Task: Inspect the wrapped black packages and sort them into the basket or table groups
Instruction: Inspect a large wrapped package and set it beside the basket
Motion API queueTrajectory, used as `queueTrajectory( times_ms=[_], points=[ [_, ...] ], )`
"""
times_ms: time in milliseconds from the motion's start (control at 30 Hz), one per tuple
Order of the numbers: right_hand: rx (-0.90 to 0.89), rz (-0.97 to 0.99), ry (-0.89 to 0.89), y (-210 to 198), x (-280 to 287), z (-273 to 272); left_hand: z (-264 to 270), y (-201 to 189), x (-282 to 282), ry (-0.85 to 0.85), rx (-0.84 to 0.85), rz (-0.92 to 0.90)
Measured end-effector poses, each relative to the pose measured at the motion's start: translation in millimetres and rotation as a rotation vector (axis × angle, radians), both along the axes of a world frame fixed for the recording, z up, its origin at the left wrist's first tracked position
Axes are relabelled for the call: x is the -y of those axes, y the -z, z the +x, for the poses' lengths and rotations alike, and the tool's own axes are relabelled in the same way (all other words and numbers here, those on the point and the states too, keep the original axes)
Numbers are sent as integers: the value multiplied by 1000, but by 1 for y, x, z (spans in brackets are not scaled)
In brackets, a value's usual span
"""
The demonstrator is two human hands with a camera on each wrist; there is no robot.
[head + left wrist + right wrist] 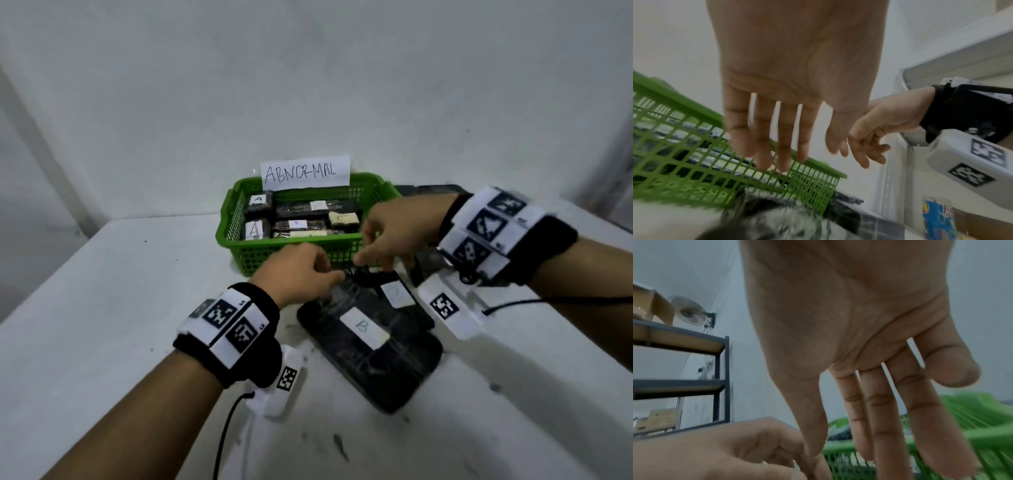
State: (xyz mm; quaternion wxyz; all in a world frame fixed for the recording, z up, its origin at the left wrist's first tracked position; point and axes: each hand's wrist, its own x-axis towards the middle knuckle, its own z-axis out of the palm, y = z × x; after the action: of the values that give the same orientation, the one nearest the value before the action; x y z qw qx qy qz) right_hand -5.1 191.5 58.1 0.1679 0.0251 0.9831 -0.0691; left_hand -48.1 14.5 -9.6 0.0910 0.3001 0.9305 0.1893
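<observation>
Both my hands' grips, left hand (298, 270) and right hand (394, 233), hang released over the far end of the B-labelled black package (370, 346) on the bench (102, 308); film-wrapped, likely slick, best gripped by its edges.

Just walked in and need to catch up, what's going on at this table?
A person is sorting wrapped black packages on a white table. A green basket with a paper sign reading ABNORMAL already holds several labelled packages. Two more lie stacked in front of it, the nearer one labelled B. Both hands, left hand and right hand, hang over the far end of the upper package, fingers straight and spread in the wrist views; neither is clearly gripping it.
</observation>
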Motion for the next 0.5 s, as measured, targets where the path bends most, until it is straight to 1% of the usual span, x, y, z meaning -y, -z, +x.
queueTrajectory(
  times_ms=[67, 100, 167, 233, 333, 367, 433, 500],
  points=[
    [0, 142, 7, 17, 9, 24, 11, 9, 5, -28, 55, -225],
    [-5, 189, 9, 24, 12, 33, 16, 13, 6, -41, 83, -271],
    [-4, 207, 14, 35, 18, 50, 25, 18, 10, -68, 131, -244],
    [-8, 191, 30, 40, 20, 61, 31, 17, 14, -110, 238, -117],
    [-70, 167, 51, 39, 17, 69, 35, 8, 26, -196, 503, 208],
    [-99, 148, 51, 37, 16, 70, 36, 3, 31, -220, 543, 310],
    [-205, 64, 95, 30, 13, 72, 38, -7, 43, -238, 556, 487],
    [-357, -112, 180, 22, 9, 71, 40, -15, 57, -251, 549, 690]
  ],
)
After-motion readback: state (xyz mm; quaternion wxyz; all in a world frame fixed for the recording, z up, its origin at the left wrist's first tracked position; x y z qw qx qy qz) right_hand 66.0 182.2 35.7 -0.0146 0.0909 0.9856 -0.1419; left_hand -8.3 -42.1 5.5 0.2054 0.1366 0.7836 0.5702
